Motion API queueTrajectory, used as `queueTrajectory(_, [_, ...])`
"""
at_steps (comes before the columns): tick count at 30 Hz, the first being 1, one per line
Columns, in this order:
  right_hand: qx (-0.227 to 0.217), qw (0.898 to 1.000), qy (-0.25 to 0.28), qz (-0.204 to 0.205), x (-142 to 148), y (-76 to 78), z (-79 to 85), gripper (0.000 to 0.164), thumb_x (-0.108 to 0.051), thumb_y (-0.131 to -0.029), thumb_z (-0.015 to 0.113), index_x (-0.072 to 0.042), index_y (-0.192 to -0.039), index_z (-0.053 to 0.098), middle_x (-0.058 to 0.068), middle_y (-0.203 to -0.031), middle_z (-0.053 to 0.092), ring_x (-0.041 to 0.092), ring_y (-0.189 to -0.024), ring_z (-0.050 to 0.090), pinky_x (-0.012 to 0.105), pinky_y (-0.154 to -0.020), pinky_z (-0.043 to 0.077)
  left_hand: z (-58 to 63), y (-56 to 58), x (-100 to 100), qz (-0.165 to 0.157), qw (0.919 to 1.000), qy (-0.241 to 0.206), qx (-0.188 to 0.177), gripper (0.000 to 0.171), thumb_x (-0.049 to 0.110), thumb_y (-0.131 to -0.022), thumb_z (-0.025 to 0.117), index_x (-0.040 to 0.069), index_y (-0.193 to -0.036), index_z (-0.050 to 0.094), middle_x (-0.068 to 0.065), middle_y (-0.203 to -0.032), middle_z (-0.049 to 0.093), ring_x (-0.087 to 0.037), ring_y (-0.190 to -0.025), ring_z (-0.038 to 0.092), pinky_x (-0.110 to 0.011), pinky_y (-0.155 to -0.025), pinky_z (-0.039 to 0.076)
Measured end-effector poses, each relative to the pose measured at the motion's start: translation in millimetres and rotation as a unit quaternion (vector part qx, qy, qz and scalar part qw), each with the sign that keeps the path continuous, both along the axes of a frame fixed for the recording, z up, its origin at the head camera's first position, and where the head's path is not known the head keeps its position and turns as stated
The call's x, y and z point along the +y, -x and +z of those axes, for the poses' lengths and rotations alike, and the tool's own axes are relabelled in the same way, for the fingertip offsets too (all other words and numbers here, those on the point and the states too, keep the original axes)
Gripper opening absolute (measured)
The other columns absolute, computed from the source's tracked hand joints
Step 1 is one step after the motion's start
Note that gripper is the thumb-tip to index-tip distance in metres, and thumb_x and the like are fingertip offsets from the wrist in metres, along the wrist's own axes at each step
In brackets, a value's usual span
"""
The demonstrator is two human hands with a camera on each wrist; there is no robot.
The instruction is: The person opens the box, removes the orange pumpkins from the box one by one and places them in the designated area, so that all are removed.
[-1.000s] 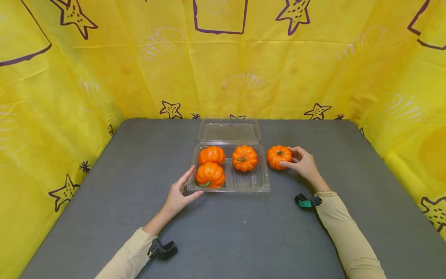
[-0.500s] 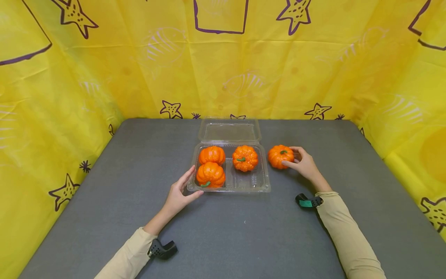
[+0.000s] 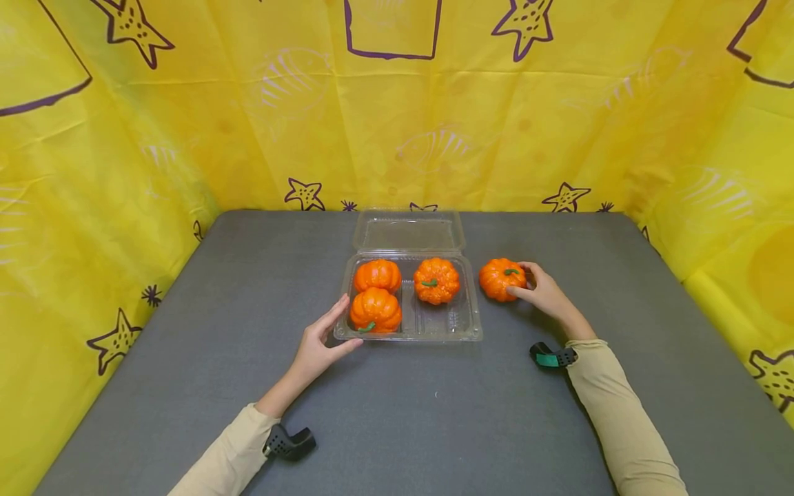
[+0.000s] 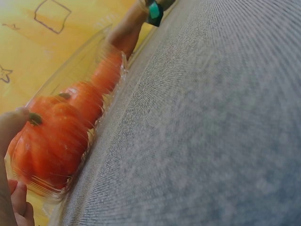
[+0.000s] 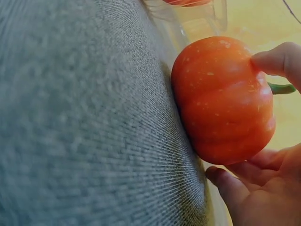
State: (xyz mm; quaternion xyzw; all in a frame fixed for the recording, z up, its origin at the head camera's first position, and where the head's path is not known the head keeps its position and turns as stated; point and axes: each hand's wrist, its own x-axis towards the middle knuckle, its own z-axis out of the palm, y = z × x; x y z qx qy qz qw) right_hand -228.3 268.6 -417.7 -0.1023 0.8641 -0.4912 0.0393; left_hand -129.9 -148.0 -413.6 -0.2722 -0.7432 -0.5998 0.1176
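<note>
My right hand (image 3: 547,295) holds a small orange pumpkin (image 3: 498,279) with a green stem, just right of a clear plastic clamshell box (image 3: 443,331). In the right wrist view the thumb (image 5: 277,61) presses the pumpkin (image 5: 221,103) near its stem, and fingers lie at its other side; the pumpkin sits against the table. At the box's front left corner, my left hand (image 3: 315,348) touches the edges with thumb and fingers spread and fairly straight. Two pumpkins fill the box's left compartment, a rear one (image 3: 377,275) and a front one (image 3: 375,311). A bumpier pumpkin (image 3: 436,281) occupies the right compartment's rear.
The box's clear lid (image 3: 409,233) lies folded back toward the rear of the grey table (image 3: 397,427). A yellow curtain (image 3: 397,124) with starfish and fish drawings surrounds the back and sides. Each wrist wears a black strap mount, such as the right one (image 3: 552,357).
The right hand and its pumpkin have shifted slightly to the right, away from the box, and the pumpkin's stem has turned rightward. The left hand and box stay nearly still.
</note>
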Motion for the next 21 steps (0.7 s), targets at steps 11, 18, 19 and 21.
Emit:
queueTrajectory(11, [0.002,1.0,0.004,0.02,-3,-2.0,4.7,0.071,-0.01,-0.082,0.057,0.014,-0.134,0.016,0.033,-0.131,0.026,0.042,-0.118,0.031,0.05,-0.098,0.025,0.0,-0.6,1,0.009,0.9999,-0.007,-0.012,0.064,-0.02,-0.064,0.069,-0.019,-0.122,0.04,-0.034,-0.13,0.032,-0.041,-0.123,0.027,-0.022,-0.098,0.027])
queueTrajectory(18, [0.073,0.995,-0.057,0.028,0,-2.8,9.8,0.079,-0.012,-0.078,0.063,0.009,-0.138,0.015,0.028,-0.141,0.015,0.043,-0.125,0.02,0.053,-0.099,0.02,0.5,-0.5,1,0.021,0.9994,-0.012,-0.025,0.062,-0.02,-0.064,0.069,-0.02,-0.12,0.042,-0.032,-0.13,0.035,-0.039,-0.121,0.031,-0.03,-0.098,0.029])
queueTrajectory(19, [0.088,0.994,-0.062,0.026,1,-3.2,11.7,0.081,-0.012,-0.078,0.064,0.008,-0.138,0.015,0.027,-0.142,0.012,0.042,-0.126,0.018,0.053,-0.099,0.02,0.7,-0.4,1,0.021,0.9994,-0.012,-0.025,0.062,-0.02,-0.064,0.069,-0.02,-0.12,0.042,-0.032,-0.13,0.035,-0.038,-0.121,0.032,-0.031,-0.098,0.029])
queueTrajectory(21, [0.113,0.992,-0.059,0.022,2,-4.5,15.4,0.084,-0.012,-0.078,0.066,0.005,-0.14,0.013,0.024,-0.145,0.008,0.043,-0.126,0.018,0.054,-0.099,0.021,0.6,-0.4,1,0.024,0.9993,-0.012,-0.026,0.062,-0.02,-0.064,0.069,-0.019,-0.12,0.042,-0.031,-0.13,0.035,-0.038,-0.121,0.032,-0.031,-0.098,0.029])
